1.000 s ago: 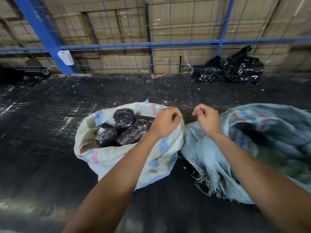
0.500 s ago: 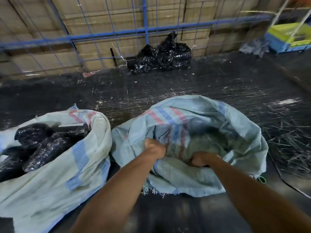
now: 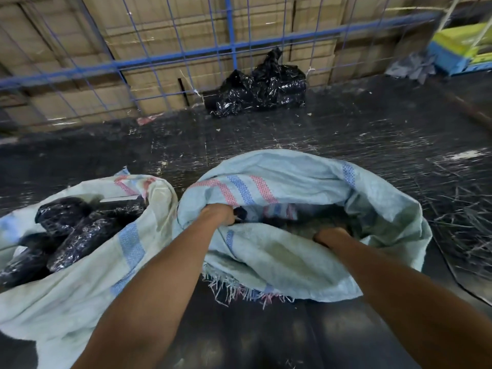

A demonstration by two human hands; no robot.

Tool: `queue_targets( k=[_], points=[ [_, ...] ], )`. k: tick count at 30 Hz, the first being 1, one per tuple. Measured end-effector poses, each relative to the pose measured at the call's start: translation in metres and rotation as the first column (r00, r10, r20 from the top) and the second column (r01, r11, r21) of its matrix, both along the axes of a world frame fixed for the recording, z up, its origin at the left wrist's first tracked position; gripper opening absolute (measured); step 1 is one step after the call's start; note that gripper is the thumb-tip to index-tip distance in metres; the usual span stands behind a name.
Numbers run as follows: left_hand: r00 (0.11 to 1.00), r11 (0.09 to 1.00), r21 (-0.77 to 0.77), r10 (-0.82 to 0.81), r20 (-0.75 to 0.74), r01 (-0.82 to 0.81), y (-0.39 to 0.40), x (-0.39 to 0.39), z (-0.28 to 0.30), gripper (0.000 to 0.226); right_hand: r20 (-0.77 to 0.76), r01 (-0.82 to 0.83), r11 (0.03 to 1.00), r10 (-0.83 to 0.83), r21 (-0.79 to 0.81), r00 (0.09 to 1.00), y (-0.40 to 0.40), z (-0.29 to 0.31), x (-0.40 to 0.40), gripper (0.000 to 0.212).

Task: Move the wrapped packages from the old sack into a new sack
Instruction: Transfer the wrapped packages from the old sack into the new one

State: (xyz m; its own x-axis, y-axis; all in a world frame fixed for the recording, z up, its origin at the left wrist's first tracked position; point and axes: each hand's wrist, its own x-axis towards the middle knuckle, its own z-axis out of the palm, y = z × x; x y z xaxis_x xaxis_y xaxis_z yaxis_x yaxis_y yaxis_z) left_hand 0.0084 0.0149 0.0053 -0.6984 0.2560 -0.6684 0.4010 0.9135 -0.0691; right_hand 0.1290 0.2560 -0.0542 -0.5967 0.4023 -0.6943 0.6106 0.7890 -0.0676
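Observation:
A pale blue woven sack [image 3: 306, 171] with red and blue stripes and a frayed near edge lies open in the middle. Both my hands are at its near rim. My left hand [image 3: 218, 213] curls its fingers over the rim, with a dark wrapped package [image 3: 241, 213] just past the fingertips. My right hand [image 3: 330, 233] hooks over the rim further right, its fingers hidden inside. To the left stands a whitish striped sack [image 3: 133, 251] holding several black shiny wrapped packages [image 3: 80, 235].
The sacks lie on a dark scuffed floor [image 3: 346, 129]. A crumpled black plastic bag [image 3: 262, 83] sits at the back against a blue wire fence [image 3: 231, 46] with cardboard boxes behind. Loose straw-like strands [image 3: 463, 222] litter the right side.
My hands left the whitish sack's rim and went to the blue sack. Its mouth has spread wider, showing dark packages inside. My view has swung to the right.

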Motion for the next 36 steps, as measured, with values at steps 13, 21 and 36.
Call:
queue_targets(
  k=[13, 21, 36],
  points=[
    [0.983, 0.938, 0.297, -0.179, -0.025, 0.179, -0.040, 0.011, 0.003, 0.034, -0.261, -0.506, 0.794, 0.437, -0.338, 0.861, -0.122, 0.007, -0.037, 0.037],
    [0.997, 0.994, 0.076, -0.070, -0.038, 0.073, -0.047, 0.017, -0.038, 0.035, 0.123, -0.420, 0.893, 0.440, -0.161, 0.889, -0.111, -0.024, -0.013, 0.058],
    [0.986, 0.986, 0.050, 0.163, -0.048, -0.160, -0.071, 0.020, -0.058, 0.062, -0.169, -0.243, 0.904, 0.194, -0.352, 0.966, -0.157, -0.010, -0.079, 0.055]
  ],
)
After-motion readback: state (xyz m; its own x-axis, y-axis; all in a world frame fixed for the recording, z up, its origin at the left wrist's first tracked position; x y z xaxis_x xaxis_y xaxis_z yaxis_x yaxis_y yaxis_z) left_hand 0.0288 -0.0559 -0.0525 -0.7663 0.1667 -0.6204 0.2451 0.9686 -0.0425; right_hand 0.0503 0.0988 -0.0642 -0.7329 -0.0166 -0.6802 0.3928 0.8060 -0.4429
